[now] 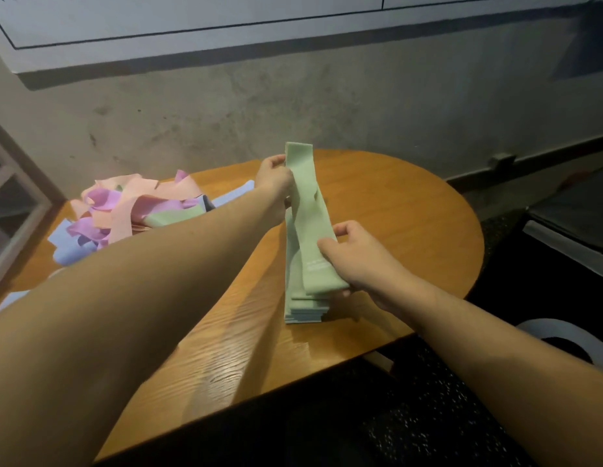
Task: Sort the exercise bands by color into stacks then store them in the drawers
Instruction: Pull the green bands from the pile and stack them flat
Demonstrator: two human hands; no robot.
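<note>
Green band (308,227) stretched between left hand (273,183) and right-hand fingers (330,247).

bare table (411,210) right of green stack (302,311) open for passage. left side blocked by loose band pile (124,210). both forearms cross near edge; wall close behind table.

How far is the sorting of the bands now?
Done: a green stack lies on the table. In hand: left hand and right hand hold a green band over it. Left: the mixed pile of pink, purple, blue and green bands; nothing is stored in drawers yet.
</note>
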